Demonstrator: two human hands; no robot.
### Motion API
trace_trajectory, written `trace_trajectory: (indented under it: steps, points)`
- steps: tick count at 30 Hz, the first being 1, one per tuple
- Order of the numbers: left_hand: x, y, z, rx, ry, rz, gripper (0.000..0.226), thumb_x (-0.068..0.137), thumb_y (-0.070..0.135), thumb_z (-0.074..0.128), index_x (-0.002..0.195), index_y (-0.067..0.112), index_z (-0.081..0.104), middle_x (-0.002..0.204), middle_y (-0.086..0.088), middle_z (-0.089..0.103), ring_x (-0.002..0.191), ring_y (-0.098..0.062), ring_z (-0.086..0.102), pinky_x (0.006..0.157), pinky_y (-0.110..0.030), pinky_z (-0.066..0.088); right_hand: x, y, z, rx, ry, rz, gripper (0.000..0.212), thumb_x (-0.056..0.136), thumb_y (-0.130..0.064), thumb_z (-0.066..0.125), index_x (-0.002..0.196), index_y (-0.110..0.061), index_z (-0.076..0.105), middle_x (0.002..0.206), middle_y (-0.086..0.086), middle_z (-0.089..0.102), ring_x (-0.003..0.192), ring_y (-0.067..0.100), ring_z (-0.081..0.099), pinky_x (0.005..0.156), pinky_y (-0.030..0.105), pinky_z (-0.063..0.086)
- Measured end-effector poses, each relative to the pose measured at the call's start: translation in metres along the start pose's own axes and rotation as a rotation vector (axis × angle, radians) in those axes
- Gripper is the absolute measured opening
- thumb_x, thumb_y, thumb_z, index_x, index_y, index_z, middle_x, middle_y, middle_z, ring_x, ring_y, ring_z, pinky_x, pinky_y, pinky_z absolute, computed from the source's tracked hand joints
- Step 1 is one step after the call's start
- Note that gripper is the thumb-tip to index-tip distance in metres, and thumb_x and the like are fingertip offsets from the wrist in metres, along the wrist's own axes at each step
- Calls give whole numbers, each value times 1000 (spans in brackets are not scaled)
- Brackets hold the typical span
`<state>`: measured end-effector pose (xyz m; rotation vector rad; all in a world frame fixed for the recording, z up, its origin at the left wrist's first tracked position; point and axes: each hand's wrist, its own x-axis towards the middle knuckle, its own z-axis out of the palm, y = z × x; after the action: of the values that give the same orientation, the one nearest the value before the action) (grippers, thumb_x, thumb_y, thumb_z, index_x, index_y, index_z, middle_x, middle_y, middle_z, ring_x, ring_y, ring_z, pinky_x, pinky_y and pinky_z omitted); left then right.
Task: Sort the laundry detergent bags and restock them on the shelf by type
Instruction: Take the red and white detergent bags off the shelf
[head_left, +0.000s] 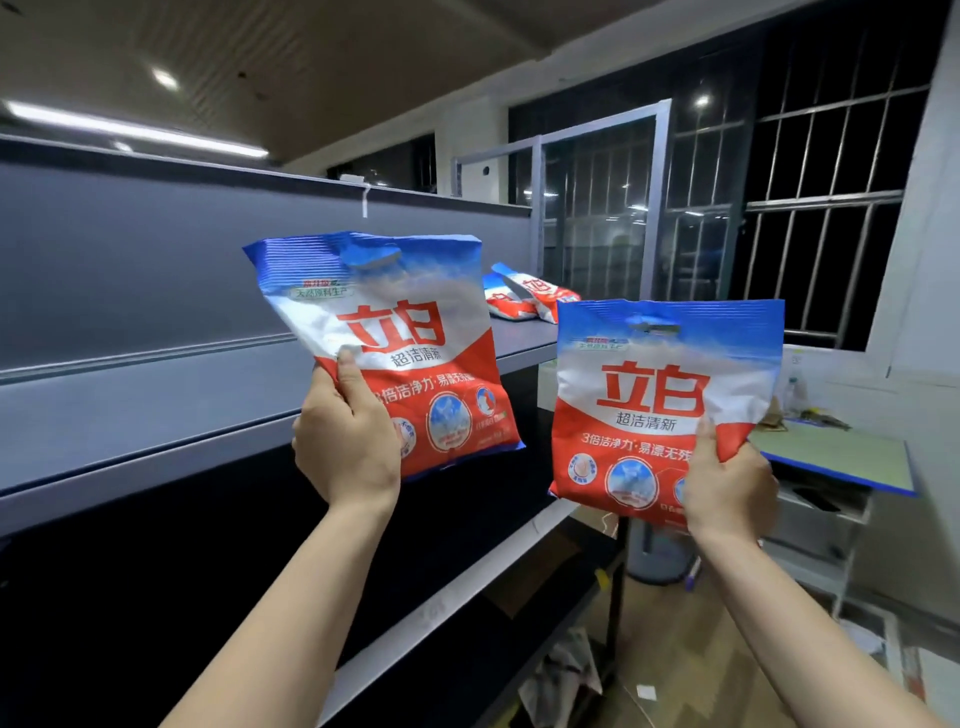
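Note:
My left hand (347, 441) grips the lower left corner of a red, white and blue detergent bag (395, 332), held upright and tilted slightly left in front of the upper shelf (156, 415). My right hand (727, 486) grips the lower right corner of a second bag of the same design (660, 400), upright, off the shelf's right end. Two more bags of this design (524, 296) lie flat at the far right end of the upper shelf.
The grey shelf unit runs along the left with a dark lower shelf (457, 587) beneath. To the right stand a green-topped table (841, 457), a grey bin (660, 561) on the floor and barred windows (810, 197) behind.

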<state>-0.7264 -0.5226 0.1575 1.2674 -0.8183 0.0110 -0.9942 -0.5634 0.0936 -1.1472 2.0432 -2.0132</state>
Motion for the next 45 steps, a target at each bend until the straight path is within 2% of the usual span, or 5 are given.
trace_trajectory:
  steps: [25,30,37,43,45]
  points:
    - [123,-20,374,156,85,-83,38,101,39,28,98,13,55,111,-8,64,101,-33,56,77,-35,35,288,33,206,321,17,-109,33,98,-38,45,82,-10,52,80,3,57,71,22,57,66,27,41]
    - [146,-33,423,240,81,-115,35,101,36,30,100,12,56,117,-10,61,107,-35,54,83,-38,37,333,35,253,368,-35,-107,36,98,-39,45,94,-7,59,85,1,59,61,8,52,53,17,34]
    - [178,-54,490,260,120,-118,33,99,36,31,98,14,55,113,-11,62,101,-33,55,84,-38,41,398,38,331,486,-186,-93,31,96,-46,45,92,-17,56,87,-2,61,77,20,62,73,33,50]
    - [194,-103,547,636,-183,-283,75,96,44,43,149,2,10,155,-18,12,139,-39,19,112,-44,18,445,29,399,500,-366,-26,32,96,-44,46,88,-16,59,79,-2,62,73,22,62,71,31,48]
    - [197,-117,549,891,-344,-230,77,90,56,42,148,10,22,155,-14,17,140,-38,18,113,-44,19,456,22,423,480,-397,26,34,93,-42,48,83,-12,61,82,4,65,78,28,62,75,35,49]
